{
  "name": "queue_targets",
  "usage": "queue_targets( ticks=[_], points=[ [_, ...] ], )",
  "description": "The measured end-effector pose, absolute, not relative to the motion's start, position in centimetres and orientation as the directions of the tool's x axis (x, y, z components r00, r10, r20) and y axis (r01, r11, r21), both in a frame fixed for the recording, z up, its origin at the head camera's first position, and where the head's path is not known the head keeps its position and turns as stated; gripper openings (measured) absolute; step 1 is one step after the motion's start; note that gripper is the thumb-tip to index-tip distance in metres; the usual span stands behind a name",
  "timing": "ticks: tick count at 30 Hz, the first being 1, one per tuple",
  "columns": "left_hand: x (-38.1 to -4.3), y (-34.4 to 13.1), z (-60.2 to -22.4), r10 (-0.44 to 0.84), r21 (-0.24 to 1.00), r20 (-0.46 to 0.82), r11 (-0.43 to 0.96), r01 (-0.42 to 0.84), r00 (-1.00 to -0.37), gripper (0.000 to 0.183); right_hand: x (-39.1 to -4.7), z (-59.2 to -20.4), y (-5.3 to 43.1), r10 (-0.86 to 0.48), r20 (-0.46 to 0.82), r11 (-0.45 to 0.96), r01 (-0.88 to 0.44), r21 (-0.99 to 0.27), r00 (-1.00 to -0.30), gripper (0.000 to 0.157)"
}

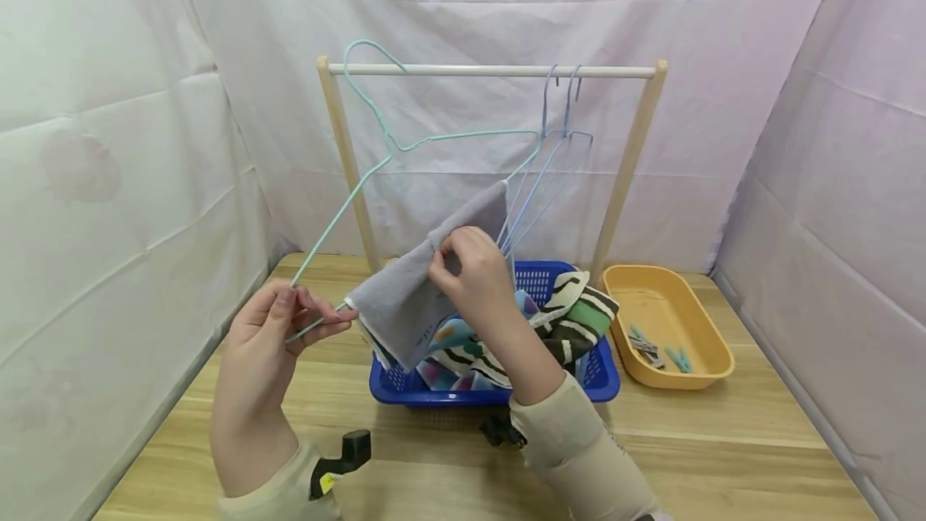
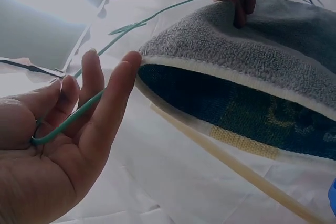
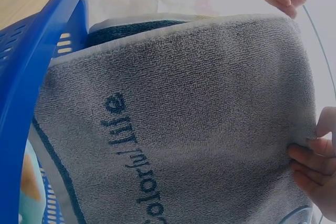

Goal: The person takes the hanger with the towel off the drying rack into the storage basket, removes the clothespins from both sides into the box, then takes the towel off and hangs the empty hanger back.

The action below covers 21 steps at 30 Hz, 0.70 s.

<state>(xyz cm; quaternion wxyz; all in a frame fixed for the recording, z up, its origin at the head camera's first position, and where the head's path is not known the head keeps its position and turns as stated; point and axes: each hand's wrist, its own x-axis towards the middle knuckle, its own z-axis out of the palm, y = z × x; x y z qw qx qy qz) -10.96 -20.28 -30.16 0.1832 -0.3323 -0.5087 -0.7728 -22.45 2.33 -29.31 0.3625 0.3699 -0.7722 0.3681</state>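
A mint-green wire hanger (image 1: 463, 135) is held tilted in front of the rack, its hook near the rail's left end. My left hand (image 1: 271, 324) grips the hanger's lower left corner between thumb and fingers. Over the hanger's bottom bar drapes a grey towel (image 1: 405, 304), folded, with dark lettering reading "Colorful life" (image 3: 142, 166) in the right wrist view. My right hand (image 1: 477, 272) pinches the towel at the bar, near the middle of its top fold. In the left wrist view, left fingertips touch the towel's white edge (image 2: 210, 72); its inner side is dark blue-green.
A white rail (image 1: 470, 71) on wooden posts carries blue hangers (image 1: 567, 119) toward its right. Below stands a blue basket (image 1: 499, 397) with striped and patterned cloths (image 1: 571, 320). An orange tray (image 1: 676, 296) at the right holds several clothespins (image 1: 678, 358).
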Motion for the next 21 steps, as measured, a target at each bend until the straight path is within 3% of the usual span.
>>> queue_targets(
  ticks=[5, 12, 21],
  points=[
    [-10.8, -20.0, -30.2, 0.01, 0.645, 0.704, -0.429, 0.632, -0.71, 0.03, -22.7, -29.2, 2.4, -0.326, 0.861, 0.42, -0.876, -0.238, -0.39, 0.013],
    [-10.5, -19.8, -30.2, -0.066, 0.618, 0.648, -0.537, 0.574, -0.759, 0.032, -23.1, -29.3, 2.5, -0.368, 0.899, 0.386, -0.919, -0.086, -0.238, 0.012],
    [-10.3, -19.5, -30.2, -0.126, 0.648, 0.565, -0.544, 0.533, -0.816, 0.031, -23.5, -30.0, 2.8, -0.427, 0.897, 0.383, -0.922, 0.063, -0.116, 0.011]
  ],
)
